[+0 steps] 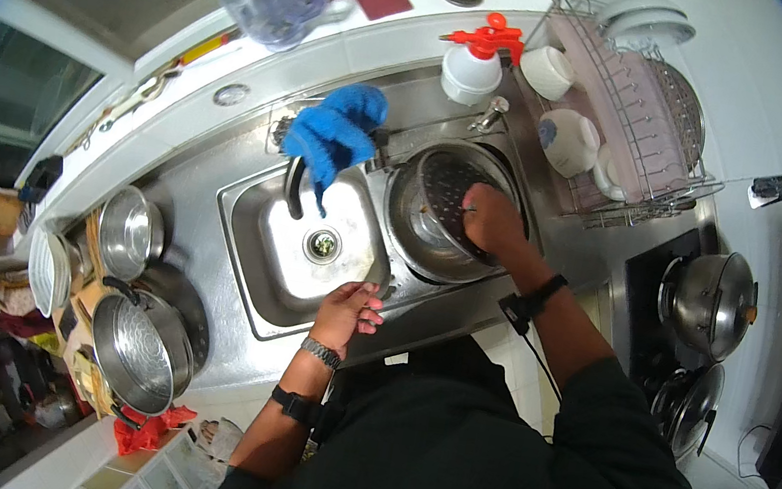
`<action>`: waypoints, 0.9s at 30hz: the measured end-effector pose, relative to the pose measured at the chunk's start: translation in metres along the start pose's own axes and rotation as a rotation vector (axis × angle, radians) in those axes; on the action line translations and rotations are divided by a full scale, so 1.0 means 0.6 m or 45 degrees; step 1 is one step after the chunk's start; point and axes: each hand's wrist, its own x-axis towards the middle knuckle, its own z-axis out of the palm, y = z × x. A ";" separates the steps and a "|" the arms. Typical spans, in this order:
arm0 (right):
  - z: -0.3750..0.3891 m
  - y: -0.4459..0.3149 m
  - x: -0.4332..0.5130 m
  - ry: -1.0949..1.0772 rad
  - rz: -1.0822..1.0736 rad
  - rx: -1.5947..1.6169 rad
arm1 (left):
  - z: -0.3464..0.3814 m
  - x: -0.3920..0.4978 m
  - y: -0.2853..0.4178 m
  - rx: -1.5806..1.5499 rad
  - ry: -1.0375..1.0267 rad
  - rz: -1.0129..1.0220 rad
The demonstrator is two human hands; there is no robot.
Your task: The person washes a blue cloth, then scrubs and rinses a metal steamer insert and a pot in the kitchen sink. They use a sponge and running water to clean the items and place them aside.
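My right hand [492, 220] is closed at the middle of a dark perforated metal disc [445, 184], which tilts inside a round steel basin [403, 212] in the right sink bowl. What part of the disc the fingers grip is hidden. My left hand [349, 314] hovers by the front edge of the left steel sink bowl [242, 275], its fingers loosely curled with nothing plainly between them. A blue cloth [336, 130] hangs over the faucet, whose dark curved spout [293, 188] points into the left bowl.
Steel pots [140, 351] stand left of the sink. Behind it are a white spray bottle with a red top [471, 74] and a blender jug with a green lid [282, 8]. A wire dish rack [628, 128] with bowls stands at the back right; a lidded pot [708, 303] sits on the stove.
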 end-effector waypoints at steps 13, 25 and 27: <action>0.084 -0.299 -0.213 0.134 -0.304 -0.108 | -0.097 -0.114 0.025 -0.352 -0.436 0.224; 0.225 -0.344 -0.067 -0.226 0.169 0.721 | -0.275 -0.095 -0.010 -0.792 0.121 0.370; 0.216 -0.290 -0.005 -0.089 0.541 1.147 | -0.278 -0.078 -0.016 -0.851 0.116 0.375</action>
